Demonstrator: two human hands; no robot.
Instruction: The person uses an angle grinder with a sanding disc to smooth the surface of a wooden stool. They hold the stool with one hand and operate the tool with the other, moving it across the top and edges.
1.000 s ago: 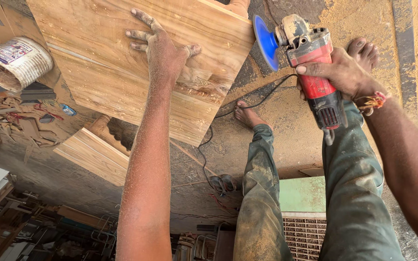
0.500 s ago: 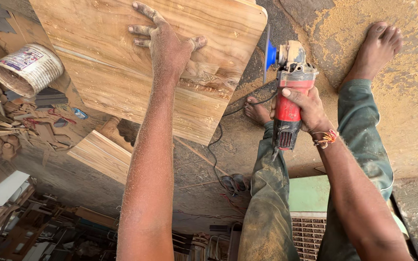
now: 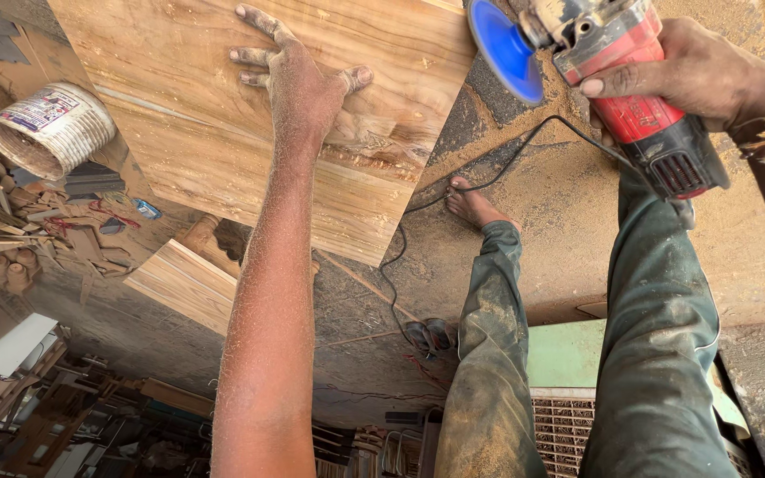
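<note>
Wooden panel point(image 3: 223, 115) under left hand point(image 3: 298, 75), right hand point(image 3: 683, 71) gripping red grinder point(image 3: 630, 88)

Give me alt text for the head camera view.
A dusty left hand presses flat on a wooden panel while the right hand grips a red angle grinder, its blue disc beside the panel's edge.

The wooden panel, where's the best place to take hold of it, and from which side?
Grip the wooden panel at its free lower-right corner, coming from the floor side. The edges there overhang open floor, while the left hand presses flat mid-panel and the grinder in the right hand sits off the right edge.
</note>
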